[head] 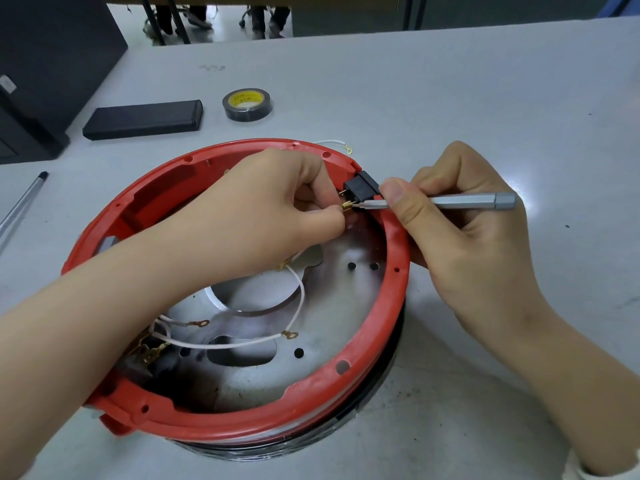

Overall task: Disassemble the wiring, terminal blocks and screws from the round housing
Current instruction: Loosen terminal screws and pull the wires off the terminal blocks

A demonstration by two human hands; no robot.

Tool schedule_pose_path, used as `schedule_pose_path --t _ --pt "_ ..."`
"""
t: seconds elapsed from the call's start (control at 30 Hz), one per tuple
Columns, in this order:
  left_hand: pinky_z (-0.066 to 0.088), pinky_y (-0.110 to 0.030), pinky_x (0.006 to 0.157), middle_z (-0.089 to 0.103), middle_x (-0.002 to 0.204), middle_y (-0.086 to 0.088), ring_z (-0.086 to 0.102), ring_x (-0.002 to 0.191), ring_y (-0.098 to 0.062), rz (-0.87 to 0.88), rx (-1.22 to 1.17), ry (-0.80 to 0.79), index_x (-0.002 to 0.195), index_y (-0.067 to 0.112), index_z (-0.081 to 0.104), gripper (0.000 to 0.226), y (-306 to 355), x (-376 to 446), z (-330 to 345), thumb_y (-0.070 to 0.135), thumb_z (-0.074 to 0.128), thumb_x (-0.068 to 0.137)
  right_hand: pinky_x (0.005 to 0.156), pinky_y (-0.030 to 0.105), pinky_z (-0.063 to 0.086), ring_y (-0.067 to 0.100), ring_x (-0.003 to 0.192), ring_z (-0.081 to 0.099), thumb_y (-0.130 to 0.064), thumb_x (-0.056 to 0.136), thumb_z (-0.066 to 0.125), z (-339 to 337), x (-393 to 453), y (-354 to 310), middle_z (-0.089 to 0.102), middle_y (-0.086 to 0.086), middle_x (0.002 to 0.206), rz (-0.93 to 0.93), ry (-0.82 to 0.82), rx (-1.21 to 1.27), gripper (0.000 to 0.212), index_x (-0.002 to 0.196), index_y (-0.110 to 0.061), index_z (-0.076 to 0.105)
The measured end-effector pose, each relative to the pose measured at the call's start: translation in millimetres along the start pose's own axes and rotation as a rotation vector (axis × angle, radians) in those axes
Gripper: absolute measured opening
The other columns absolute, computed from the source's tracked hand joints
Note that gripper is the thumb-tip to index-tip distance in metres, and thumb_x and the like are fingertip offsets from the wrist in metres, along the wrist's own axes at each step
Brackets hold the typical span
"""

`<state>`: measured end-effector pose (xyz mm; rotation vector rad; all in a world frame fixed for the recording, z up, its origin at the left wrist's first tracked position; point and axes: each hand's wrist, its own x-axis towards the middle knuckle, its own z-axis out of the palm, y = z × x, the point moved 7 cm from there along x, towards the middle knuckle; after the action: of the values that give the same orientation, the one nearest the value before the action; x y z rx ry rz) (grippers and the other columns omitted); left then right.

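Round housing (393,237), red rim over a metal floor plate, sits on the bench (450,81) directly in front of you.

Your left hand (277,202) reaches over the rim; its grip is a pinch on a brass spade connector (346,205) right beside the black terminal block (361,186), which is still seated in the notch at the far right of the rim. Your right hand (446,216) rests outside the rim with its grip wrapped round a slim silver screwdriver (460,200); the tip meets the connector at the block. You appear to be prying or levering that connector off its tab.

Progress, judged from the layout:
- One white wire with a ring terminal (332,144) already lies outside the housing on the bench beyond the rim.
- Inside, two white leads (301,296) lie loose on the plate, their ring terminals (290,335) unfastened from any screw.
- Several screw holes in the plate and rim look empty.
- A cluster of brass terminals (152,353) at the lower left, partly under your forearm, still looks attached.

Remaining: free this connector, lift out the block, clear the lower-left cluster, take out the loose leads. Roughly midway, I judge.

Roll of black tape (247,103), black box (143,119) and a pen (22,202) stand well apart.
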<state>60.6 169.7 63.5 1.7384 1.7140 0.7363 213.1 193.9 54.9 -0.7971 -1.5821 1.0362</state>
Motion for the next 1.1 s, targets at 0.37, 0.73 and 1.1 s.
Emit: schedule_pose_path --t 0.37,0.73,1.1 --pt "0.035 -0.008 0.039 0.068 0.059 0.004 0.056 0.039 -0.002 -0.004 -0.049 0.015 0.071 0.018 0.061 0.008 -1 0 1 0.02 0.063 0.079 0.048 0.023 0.038 0.01 0.051 0.043 -0.02 0.088 0.063 2 0 -7 0.049 0.003 0.059 -0.096 -0.023 -0.126 0.034 0.066 -0.014 0.038" --pt "0.032 -0.006 0.037 0.067 0.059 0.004 0.053 0.035 0.0 -0.004 -0.078 -0.017 0.072 0.012 0.058 0.015 -4 2 1 0.009 0.065 0.085 0.044 0.041 0.031 0.032 0.051 0.037 -0.025 0.086 0.063 2 8 -2 0.045 0.018 0.059 0.022 -0.1 -0.001 0.031 0.064 -0.02 0.041" --pt "0.051 -0.053 0.09 0.074 0.088 -0.009 0.068 0.088 -0.031 -0.022 -0.198 0.112 0.086 0.009 0.064 0.009 7 -6 -28 0.017 0.065 0.088 0.045 0.024 0.038 0.015 0.046 0.049 -0.03 0.093 0.056 -5 11 -35 0.06 -0.003 0.06 -0.164 -0.103 0.021 0.005 0.09 -0.028 0.055"
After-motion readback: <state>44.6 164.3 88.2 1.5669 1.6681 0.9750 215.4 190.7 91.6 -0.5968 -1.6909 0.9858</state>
